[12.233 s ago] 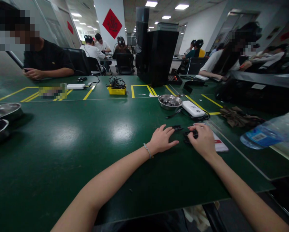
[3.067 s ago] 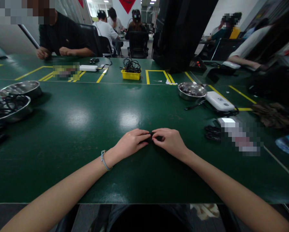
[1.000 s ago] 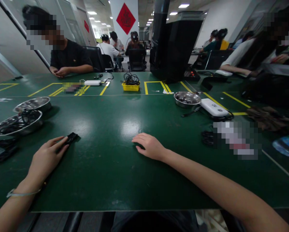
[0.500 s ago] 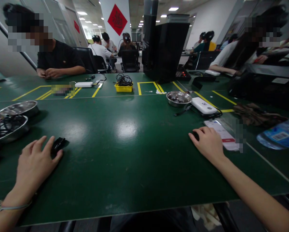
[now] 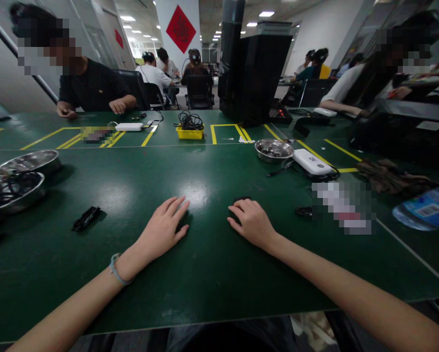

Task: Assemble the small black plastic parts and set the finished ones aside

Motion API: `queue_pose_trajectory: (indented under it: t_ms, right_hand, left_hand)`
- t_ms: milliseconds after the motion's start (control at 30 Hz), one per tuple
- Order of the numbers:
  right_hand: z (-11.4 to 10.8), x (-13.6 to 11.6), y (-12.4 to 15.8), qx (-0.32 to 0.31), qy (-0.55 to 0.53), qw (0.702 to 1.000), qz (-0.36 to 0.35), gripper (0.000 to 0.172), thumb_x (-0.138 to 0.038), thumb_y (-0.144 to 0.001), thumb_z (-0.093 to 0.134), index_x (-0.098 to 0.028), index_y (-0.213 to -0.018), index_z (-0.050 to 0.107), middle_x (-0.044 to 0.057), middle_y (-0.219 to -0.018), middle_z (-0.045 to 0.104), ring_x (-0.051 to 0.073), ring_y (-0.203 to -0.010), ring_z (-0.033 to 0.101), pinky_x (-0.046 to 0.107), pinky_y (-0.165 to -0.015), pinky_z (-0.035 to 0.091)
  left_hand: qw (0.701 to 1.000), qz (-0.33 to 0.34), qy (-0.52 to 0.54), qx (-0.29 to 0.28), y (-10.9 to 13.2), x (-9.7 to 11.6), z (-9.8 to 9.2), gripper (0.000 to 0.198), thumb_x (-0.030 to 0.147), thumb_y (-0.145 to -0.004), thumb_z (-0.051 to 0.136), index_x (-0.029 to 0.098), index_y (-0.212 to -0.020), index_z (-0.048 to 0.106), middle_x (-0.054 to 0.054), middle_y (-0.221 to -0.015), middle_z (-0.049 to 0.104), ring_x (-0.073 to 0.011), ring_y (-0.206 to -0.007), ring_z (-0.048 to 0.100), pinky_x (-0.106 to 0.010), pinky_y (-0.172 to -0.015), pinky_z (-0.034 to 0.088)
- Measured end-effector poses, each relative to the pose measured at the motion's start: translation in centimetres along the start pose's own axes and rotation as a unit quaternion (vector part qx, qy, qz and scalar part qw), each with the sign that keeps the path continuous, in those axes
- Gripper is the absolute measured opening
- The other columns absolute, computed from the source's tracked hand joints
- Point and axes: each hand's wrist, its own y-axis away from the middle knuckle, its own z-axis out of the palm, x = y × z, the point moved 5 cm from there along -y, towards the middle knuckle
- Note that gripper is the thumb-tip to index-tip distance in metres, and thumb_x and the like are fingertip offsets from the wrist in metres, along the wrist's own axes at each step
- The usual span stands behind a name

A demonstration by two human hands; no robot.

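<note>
Near the middle of the green table, my left hand is open, palm down, with its fingers spread and nothing in them. My right hand is to its right, fingers curled over a small black piece that shows only partly beyond the knuckles. A black clip-like item lies on the table left of my left hand, apart from it. Another small black item lies right of my right hand, beside a blurred white and red packet.
Two metal bowls stand at the left, the nearer with black cables. A yellow tray of cable stands further back. Right of centre are a metal bowl, a white device and a bottle. People sit across and beyond.
Both hands have moved inward to the middle of the table. My left hand has left the black item at the left; my right hand has come away from the packet, leaving a black item there.
</note>
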Motion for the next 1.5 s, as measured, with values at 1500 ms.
queue_pose_trajectory:
  t_ms: [1500]
  right_hand:
    - [0.6, 1.8, -1.7, 0.004, -0.344, 0.927, 0.148, 0.016, -0.020, -0.079, 0.048, -0.017, -0.093, 0.057, 0.002, -0.081, 0.057, 0.009, -0.059, 0.048, 0.021, -0.054, 0.038]
  left_hand:
    - [0.922, -0.014, 0.380, 0.072, -4.8, 3.7, 1.4, 0.042, 0.020, -0.081, 0.054, 0.023, -0.122, 0.045, -0.004, -0.100, 0.057, -0.0130, -0.084, 0.054, -0.029, -0.079, 0.045]
